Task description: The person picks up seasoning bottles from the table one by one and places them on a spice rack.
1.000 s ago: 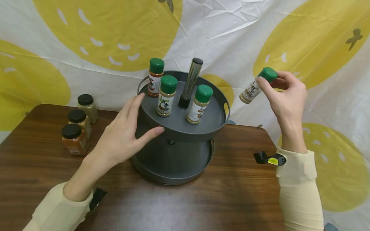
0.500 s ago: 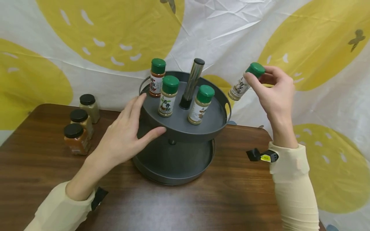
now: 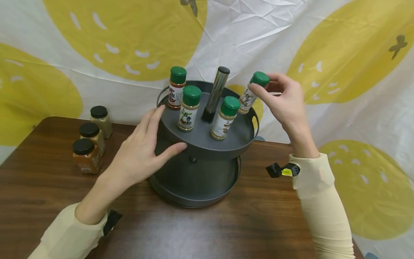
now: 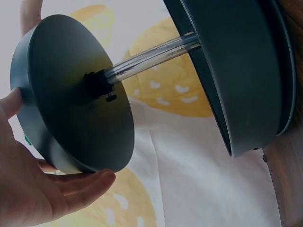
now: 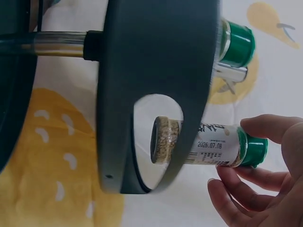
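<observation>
My right hand (image 3: 283, 99) pinches a green-capped spice bottle (image 3: 247, 101) by its cap between thumb and fingers. The bottle leans slightly over the right part of the upper tray (image 3: 200, 138) of a grey two-tier rack. In the right wrist view the bottle's base (image 5: 164, 139) shows through the tray's oval side opening. My left hand (image 3: 137, 147) touches the upper tray's left rim with spread, nearly straight fingers and thumb. On that tray stand a red spice bottle (image 3: 176, 94), a bottle with a green-leaf label (image 3: 186, 117) and another green-capped bottle (image 3: 223, 124).
A metal post (image 3: 216, 91) rises from the middle of the upper tray. The lower tray (image 3: 197, 196) rests on the wooden table (image 3: 258, 219). Several black-lidded jars, among them an orange one (image 3: 86, 160), stand at the left. A yellow-patterned cloth (image 3: 252, 32) hangs behind.
My right hand has carried the spice bottle leftward, from beside the rack to above the upper tray, and the bottle is more upright. The left hand stays at the rim.
</observation>
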Motion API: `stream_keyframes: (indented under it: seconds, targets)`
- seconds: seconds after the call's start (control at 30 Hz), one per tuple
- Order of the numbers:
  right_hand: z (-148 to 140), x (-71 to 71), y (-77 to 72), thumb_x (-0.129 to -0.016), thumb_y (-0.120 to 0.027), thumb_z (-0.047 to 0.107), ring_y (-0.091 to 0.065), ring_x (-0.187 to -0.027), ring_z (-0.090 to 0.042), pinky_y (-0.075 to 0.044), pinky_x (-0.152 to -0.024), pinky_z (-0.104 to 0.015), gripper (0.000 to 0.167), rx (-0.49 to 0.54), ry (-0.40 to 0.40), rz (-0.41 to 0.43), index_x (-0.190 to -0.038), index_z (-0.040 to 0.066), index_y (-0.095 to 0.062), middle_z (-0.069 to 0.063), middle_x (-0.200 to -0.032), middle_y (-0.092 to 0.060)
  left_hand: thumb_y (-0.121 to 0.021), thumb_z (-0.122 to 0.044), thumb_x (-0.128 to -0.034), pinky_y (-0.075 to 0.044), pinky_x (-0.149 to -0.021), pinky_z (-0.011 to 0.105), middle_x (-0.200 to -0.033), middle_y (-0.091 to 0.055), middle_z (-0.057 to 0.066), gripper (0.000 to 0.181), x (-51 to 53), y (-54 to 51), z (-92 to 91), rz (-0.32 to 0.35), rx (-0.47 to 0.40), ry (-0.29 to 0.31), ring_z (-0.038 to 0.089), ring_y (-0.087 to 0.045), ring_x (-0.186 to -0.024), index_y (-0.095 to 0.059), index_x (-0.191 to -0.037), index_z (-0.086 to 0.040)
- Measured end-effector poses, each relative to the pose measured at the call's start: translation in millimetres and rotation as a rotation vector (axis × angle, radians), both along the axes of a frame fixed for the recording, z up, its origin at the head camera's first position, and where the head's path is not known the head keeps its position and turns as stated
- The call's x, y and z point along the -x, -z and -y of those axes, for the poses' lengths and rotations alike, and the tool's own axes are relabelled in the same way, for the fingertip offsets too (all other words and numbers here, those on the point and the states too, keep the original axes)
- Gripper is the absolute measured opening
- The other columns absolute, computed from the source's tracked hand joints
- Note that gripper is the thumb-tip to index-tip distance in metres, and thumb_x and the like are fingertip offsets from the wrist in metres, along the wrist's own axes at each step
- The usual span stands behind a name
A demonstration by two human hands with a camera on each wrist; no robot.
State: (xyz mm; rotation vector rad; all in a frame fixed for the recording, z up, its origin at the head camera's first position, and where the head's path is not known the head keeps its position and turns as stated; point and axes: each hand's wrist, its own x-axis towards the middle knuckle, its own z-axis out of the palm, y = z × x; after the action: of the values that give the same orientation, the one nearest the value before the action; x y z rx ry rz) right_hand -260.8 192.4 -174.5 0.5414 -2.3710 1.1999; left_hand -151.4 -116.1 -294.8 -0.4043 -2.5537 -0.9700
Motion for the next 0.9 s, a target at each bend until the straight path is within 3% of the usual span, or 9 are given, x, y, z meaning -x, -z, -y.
stream_keyframes:
  seconds: [0.33,0.9]
  targets:
    - [12.5,9.6,12.0,-0.089,-0.078,0.036,-0.065,-0.090,-0.014,-0.049,-0.076,-0.025,0.040,-0.135,-0.021,0.015,-0.117,0.008,-0.072,-0.006,-0.101,-0.072,-0.057,-0.068,-0.0920,-0.035,-0.108,0.064,-0.163,-0.021,0.019,0.100,0.5,0.9,0.1,-0.003,0.002,-0.004,0.041,-0.031,-0.145,-0.010,-0.163,-0.016]
    - [22.1,17.3,24.2,-0.091,-0.076,0.038,-0.064,-0.093,-0.016,-0.049,-0.077,-0.026,0.041,-0.172,-0.007,0.055,-0.119,0.008,-0.070,-0.011,-0.105,-0.073,-0.057,-0.069,-0.0918,-0.036,-0.107,0.064,-0.163,-0.022,0.018,0.100,0.7,0.2,0.3,-0.003,0.001,-0.003,0.040,-0.032,-0.145,-0.010,-0.163,-0.016]
